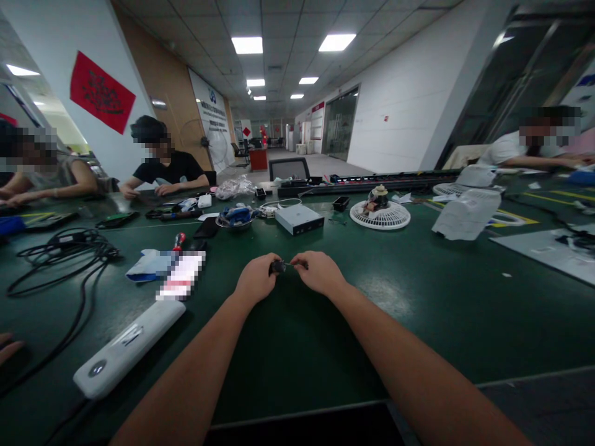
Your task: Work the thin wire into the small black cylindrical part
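Note:
My left hand (255, 279) is closed around a small dark cylindrical part (277, 267) a little above the green table. Facing it, my right hand (321, 272) pinches a thin piece (290, 265) that spans the short gap to the dark part. What that thin piece is, and whether it is joined to the part, is too small to tell. Beyond both hands lies a silver box-shaped drive (297, 218). A white round fan grille (380, 218) with a motor on it rests to its right.
To the left are a white elongated device (132, 347), a blurred-out phone (182, 275), a red-handled screwdriver (178, 241), a blue-and-white packet (149, 265) and coiled black cables (69, 241). White plastic housings (469, 214) stand at right. Other people sit around the table; a hand (8, 348) shows at the left edge.

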